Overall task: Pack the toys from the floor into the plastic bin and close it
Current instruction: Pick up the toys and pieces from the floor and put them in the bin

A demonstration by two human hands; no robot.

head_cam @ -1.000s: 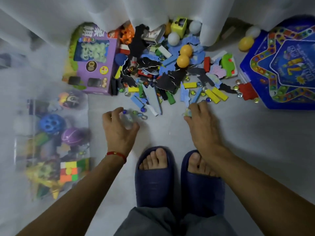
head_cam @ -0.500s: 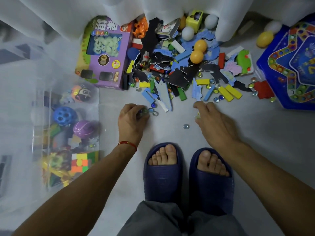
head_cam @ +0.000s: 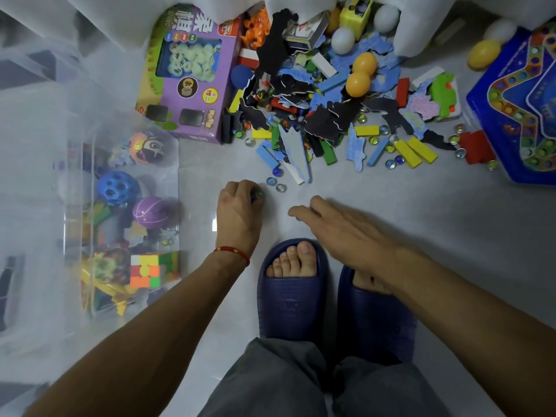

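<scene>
Far left we see the clear plastic bin (head_cam: 90, 121), lidless on the floor (head_cam: 451, 236), part-filled with balls and a cube. Left hand (head_cam: 239, 212) next, fingers curled on marbles (head_cam: 257, 196). Right hand (head_cam: 340, 233) low over the floor, fingers straight, blurred. Toy pile (head_cam: 316, 109) along the floor's far edge by the curtain (head_cam: 180, 4).

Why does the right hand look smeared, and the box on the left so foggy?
Head view: the right hand is motion-blurred while the left hand, curled round marbles, stays sharper; the plastic bin has cloudy translucent walls that haze the toys inside; the wide-angle lens bends the edges of the picture.
</scene>
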